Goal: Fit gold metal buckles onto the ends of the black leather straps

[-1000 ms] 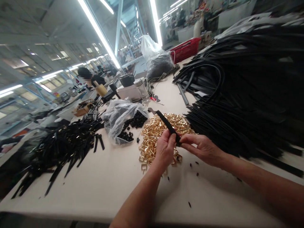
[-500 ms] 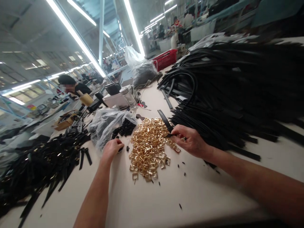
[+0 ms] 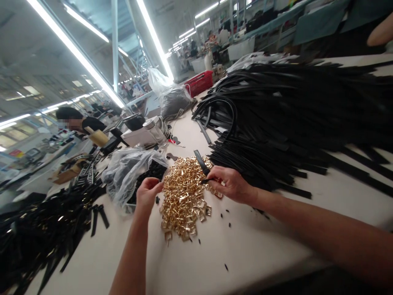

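In the head view, a heap of gold-coloured buckles [image 3: 181, 205] lies on a pale tabletop [image 3: 190, 274], and the two bare hands are at either side of it. At its right, the right hand [image 3: 231, 184] grips a black strap [image 3: 200, 161] between thumb and fingers; the strap's flat free end slants up and away over the heap's far right part. At the heap's left edge, the left hand [image 3: 148, 193] has thumb and forefinger drawn together in a narrow pinch; whether something small sits between them cannot be told.

Left of the heap, behind the left hand, a clear plastic bag [image 3: 121, 174] lies open with small black loops [image 3: 151, 173] at its mouth. Farther left is a tangle of black straps with gold glints [image 3: 39, 233]. Right of and beyond the heap spreads a large stack of black strips [image 3: 282, 110]. A few black bits [image 3: 226, 267] lie scattered to its near right. Beyond the heap are a lidded glass jar [image 3: 156, 133], a tied bag with dark contents [image 3: 175, 101] and a red basket [image 3: 199, 84]. Far beyond it to the left, a person in a dark top [image 3: 93, 123] leans forward.
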Tool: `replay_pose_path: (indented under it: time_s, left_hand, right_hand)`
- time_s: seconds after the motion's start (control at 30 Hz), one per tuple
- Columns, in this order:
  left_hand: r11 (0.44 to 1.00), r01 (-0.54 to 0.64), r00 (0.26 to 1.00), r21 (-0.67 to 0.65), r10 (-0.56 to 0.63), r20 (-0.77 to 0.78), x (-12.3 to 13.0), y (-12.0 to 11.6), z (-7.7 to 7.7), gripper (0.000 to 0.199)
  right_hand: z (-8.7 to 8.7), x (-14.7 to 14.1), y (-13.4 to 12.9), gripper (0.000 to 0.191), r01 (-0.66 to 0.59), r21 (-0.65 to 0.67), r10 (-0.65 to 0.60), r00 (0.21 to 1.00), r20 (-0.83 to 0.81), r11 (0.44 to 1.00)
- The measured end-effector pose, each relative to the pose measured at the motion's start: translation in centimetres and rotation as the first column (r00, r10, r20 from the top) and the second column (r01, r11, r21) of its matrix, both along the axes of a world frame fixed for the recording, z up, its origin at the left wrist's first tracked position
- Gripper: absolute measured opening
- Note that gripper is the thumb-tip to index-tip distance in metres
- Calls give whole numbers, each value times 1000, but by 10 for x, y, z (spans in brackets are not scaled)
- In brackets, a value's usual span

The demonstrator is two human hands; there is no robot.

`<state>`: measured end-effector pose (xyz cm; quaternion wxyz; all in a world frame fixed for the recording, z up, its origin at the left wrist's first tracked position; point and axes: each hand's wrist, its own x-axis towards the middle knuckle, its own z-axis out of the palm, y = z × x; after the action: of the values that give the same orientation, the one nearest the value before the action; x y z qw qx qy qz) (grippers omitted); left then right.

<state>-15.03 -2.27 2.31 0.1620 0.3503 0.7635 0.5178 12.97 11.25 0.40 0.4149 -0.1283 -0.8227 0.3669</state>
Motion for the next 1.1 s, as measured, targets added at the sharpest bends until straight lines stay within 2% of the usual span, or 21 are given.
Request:
replay_pose_path:
  time_s: [0.1,0.17,0.33,0.5,0.7,0.83,0.93,1.1]
  left_hand:
    - [981,34,944,193,-95,315,45,13,1,42]
    - [969,34,881,245,-145,450,72,20,1,42]
    - [952,83,774,294,-247,583,112,27,-8,36]
    - [957,88,734,277,-250,632,125,28,-13,35]
    - [935,107,725,339,-307,617,130,27,-17,30]
    - [929,112,772,354,-306,557,133,26,-16,26]
    - [926,98,827,366,-280,488,136,26,-13,31]
    - [945,130,904,300,-237,356,139,22,-11,33]
  right_hand:
    - [0,0,-1,6,-1,-16,1,1000,23,1000]
    - [-1,0,-1,6,4,-38,-3,1000,26,999]
    - [1,0,-2,9,18,-65,-17,1000,15,998]
    - [0,0,-2,12,35,-63,-32,999,44,997]
    - [-1,-1,-2,14,42,-109,-35,998,60,993]
    - [-2,-2,-3,13,31,-126,-22,997,72,992]
    - [-4,-2,-2,14,8,-121,2,997,78,993]
    - [-3,-1,0,12,-19,-19,21,994,106,1000]
